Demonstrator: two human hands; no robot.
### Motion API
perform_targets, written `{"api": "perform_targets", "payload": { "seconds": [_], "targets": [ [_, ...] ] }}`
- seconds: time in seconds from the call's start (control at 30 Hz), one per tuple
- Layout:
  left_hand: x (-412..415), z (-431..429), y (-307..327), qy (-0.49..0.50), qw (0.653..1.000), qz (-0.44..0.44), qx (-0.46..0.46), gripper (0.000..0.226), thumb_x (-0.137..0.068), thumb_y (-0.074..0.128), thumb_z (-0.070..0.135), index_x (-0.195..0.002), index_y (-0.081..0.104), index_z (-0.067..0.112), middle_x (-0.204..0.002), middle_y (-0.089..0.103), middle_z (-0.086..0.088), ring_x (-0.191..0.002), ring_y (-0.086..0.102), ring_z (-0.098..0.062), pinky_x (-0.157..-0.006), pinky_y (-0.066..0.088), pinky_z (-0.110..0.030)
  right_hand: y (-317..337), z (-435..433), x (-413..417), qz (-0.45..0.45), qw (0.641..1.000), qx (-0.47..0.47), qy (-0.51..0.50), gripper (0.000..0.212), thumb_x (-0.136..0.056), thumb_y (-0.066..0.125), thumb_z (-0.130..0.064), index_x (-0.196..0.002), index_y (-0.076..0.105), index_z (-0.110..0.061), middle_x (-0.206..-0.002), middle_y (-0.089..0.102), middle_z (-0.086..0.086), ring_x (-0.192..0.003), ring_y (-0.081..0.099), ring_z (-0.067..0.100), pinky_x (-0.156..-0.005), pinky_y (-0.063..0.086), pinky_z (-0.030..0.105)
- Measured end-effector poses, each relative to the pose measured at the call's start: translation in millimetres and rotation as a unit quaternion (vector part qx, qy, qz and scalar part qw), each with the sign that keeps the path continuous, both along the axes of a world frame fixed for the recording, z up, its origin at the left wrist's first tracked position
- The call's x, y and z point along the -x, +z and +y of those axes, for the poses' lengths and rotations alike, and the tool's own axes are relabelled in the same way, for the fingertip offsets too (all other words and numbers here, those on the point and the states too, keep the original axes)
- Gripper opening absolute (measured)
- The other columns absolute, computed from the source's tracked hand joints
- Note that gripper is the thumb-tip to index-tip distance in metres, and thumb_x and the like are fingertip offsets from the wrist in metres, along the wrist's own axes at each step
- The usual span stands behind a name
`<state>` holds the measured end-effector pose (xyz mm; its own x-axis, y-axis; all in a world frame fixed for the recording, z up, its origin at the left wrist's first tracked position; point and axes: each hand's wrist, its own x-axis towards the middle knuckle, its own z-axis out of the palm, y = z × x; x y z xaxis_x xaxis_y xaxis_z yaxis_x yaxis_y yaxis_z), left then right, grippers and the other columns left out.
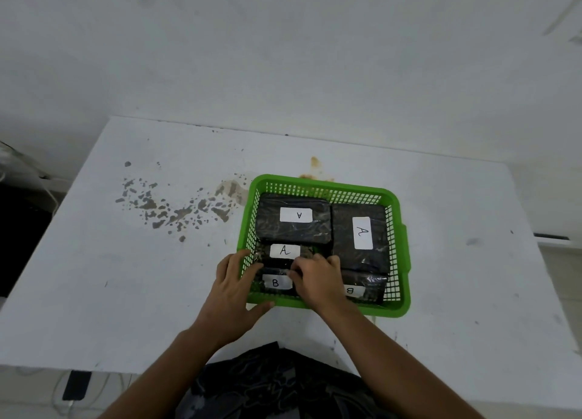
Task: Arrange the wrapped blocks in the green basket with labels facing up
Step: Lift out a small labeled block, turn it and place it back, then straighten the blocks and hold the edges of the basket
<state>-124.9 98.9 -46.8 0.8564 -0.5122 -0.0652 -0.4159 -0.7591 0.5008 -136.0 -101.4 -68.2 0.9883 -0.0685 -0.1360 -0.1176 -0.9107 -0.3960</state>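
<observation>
The green basket sits on the white table, right of centre. Inside lie several dark wrapped blocks with white labels facing up: an A block at the back left, an A block on the right, a smaller A block in the middle left, a B block at the front left and a B block at the front right. My left hand grips the basket's near left rim. My right hand reaches into the basket, its fingers pinching the front-left B block.
The white table carries dark chipped patches left of the basket and a brown stain behind it. A wall rises behind the table. A phone with cables lies below the table's near edge at the left.
</observation>
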Motion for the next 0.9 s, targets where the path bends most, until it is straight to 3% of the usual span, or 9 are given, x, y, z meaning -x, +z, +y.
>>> {"api": "perform_targets", "payload": {
  "seconds": [0.13, 0.23, 0.37, 0.47, 0.57, 0.67, 0.77, 0.9],
  "targets": [
    [-0.6, 3.0, 1.8, -0.004, 1.000, 0.013, 0.001, 0.077, -0.074, 0.064, 0.059, -0.134, 0.041, 0.017, -0.145, 0.029, -0.013, -0.132, 0.023, -0.031, -0.102, 0.040, -0.050, 4.5, -3.7, 11.0, -0.044, 0.999, 0.006, -0.025, 0.019, -0.089, 0.058, -0.039, -0.099, 0.062, -0.023, -0.100, 0.062, -0.002, -0.100, 0.053, 0.020, -0.083, 0.029, 0.038],
    [0.4, 0.9, 2.8, 0.007, 1.000, 0.018, 0.005, 0.085, -0.073, 0.062, 0.061, -0.138, 0.035, 0.015, -0.145, 0.028, -0.014, -0.131, 0.025, -0.033, -0.102, 0.040, -0.051, 14.2, -19.0, 28.1, -0.127, 0.986, -0.092, -0.060, 0.008, -0.089, 0.063, -0.026, -0.095, 0.062, -0.020, -0.101, 0.059, -0.002, -0.105, 0.053, 0.017, -0.086, 0.035, 0.036],
    [0.1, -2.0, 2.1, 0.016, 0.999, 0.029, 0.013, 0.090, -0.070, 0.056, 0.066, -0.140, 0.033, 0.015, -0.145, 0.025, -0.015, -0.130, 0.026, -0.036, -0.102, 0.039, -0.054, 29.0, -42.9, 59.4, -0.218, 0.941, -0.252, -0.065, 0.006, -0.091, 0.061, -0.013, -0.093, 0.063, -0.009, -0.108, 0.065, 0.004, -0.124, 0.053, 0.016, -0.101, 0.045, 0.027],
    [0.1, -1.6, 1.1, 0.020, 0.999, 0.040, 0.021, 0.090, -0.069, 0.057, 0.066, -0.141, 0.031, 0.018, -0.145, 0.022, -0.012, -0.131, 0.023, -0.034, -0.101, 0.040, -0.054, 27.0, -68.7, 87.5, -0.221, 0.953, -0.171, -0.114, 0.007, -0.087, 0.063, -0.013, -0.093, 0.065, -0.014, -0.107, 0.066, -0.002, -0.110, 0.059, 0.018, -0.092, 0.048, 0.039],
    [1.4, -1.7, 0.7, 0.026, 0.998, 0.044, 0.022, 0.090, -0.070, 0.058, 0.069, -0.140, 0.032, 0.019, -0.145, 0.021, -0.010, -0.132, 0.023, -0.034, -0.101, 0.041, -0.055, 21.9, -93.7, 115.2, -0.164, 0.973, -0.030, -0.160, 0.014, -0.082, 0.068, -0.018, -0.094, 0.065, -0.025, -0.105, 0.066, -0.009, -0.101, 0.059, 0.017, -0.083, 0.033, 0.036],
    [1.6, -3.2, 0.4, 0.013, 1.000, 0.027, -0.005, 0.088, -0.070, 0.052, 0.073, -0.137, 0.039, 0.016, -0.144, 0.026, -0.015, -0.131, 0.024, -0.036, -0.101, 0.037, -0.058, 20.8, -102.7, 109.7, -0.078, 0.991, -0.012, -0.109, 0.027, -0.086, 0.067, -0.017, -0.112, 0.065, -0.026, -0.120, 0.064, -0.008, -0.110, 0.057, 0.014, -0.089, 0.033, 0.036],
    [-0.2, -4.4, -0.6, 0.009, 1.000, 0.028, -0.006, 0.087, -0.069, 0.058, 0.071, -0.135, 0.041, 0.017, -0.144, 0.025, -0.014, -0.130, 0.022, -0.037, -0.101, 0.037, -0.061, 22.9, -103.8, 83.0, 0.009, 0.999, 0.023, -0.038, 0.037, -0.094, 0.053, -0.028, -0.131, 0.054, -0.028, -0.138, 0.053, -0.008, -0.125, 0.045, 0.018, -0.099, 0.035, 0.039],
    [0.8, -3.6, -1.2, 0.027, 0.998, 0.048, 0.014, 0.086, -0.065, 0.062, 0.063, -0.135, 0.040, 0.020, -0.146, 0.020, -0.009, -0.132, 0.019, -0.036, -0.100, 0.038, -0.061, 21.7, -105.2, 65.2, 0.077, 0.994, 0.071, -0.009, 0.041, -0.097, 0.041, -0.042, -0.135, 0.048, -0.031, -0.142, 0.046, -0.009, -0.129, 0.037, 0.020, -0.101, 0.033, 0.044]
  ]
}}
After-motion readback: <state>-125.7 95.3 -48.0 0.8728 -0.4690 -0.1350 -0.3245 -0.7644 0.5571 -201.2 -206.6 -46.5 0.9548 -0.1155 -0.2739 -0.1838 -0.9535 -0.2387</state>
